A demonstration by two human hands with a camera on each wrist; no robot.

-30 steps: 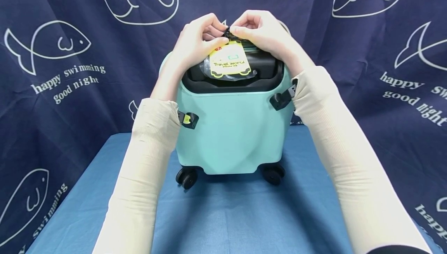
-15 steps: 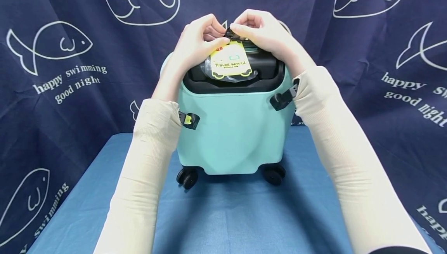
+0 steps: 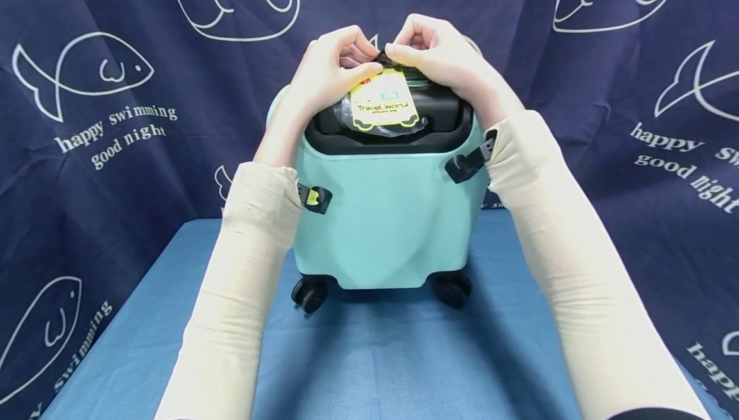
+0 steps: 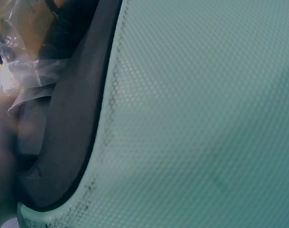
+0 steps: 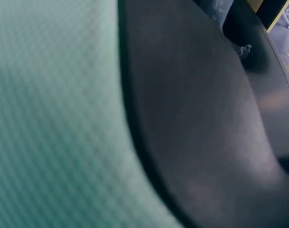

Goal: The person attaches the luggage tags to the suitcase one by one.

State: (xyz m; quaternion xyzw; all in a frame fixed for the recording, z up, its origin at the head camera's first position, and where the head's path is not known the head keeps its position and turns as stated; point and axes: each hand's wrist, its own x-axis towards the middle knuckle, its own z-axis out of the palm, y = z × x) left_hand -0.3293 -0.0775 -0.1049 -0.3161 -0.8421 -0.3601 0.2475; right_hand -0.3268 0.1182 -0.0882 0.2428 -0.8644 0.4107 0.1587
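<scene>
A mint-green suitcase [image 3: 387, 215] stands upright, its black recessed top panel [image 3: 387, 144] facing me. A yellow luggage tag [image 3: 383, 100] printed "Travel World" hangs over that panel, with clear plastic [image 3: 344, 114] behind it. At the tag's top end, the left hand [image 3: 326, 70] pinches its black strap [image 3: 383, 58] between thumb and fingers. From the other side, the right hand [image 3: 441, 54] pinches the strap too, fingertips close to the left ones. Both wrist views are mostly filled by the suitcase shell [image 4: 196, 114]; crumpled plastic [image 4: 28, 71] shows in the left one.
The suitcase's black wheels [image 3: 312, 295] rest on a blue cloth-covered table [image 3: 375, 356]. Behind hangs a navy curtain [image 3: 190, 118] with white whale and fish drawings. Black wrist straps [image 3: 466, 165] sit at the cuffs of the cream sleeves [image 3: 571, 260].
Both hands stay at the strap, with small finger movements there. The hands, tag and suitcase appear shifted very slightly to the right in the head view.
</scene>
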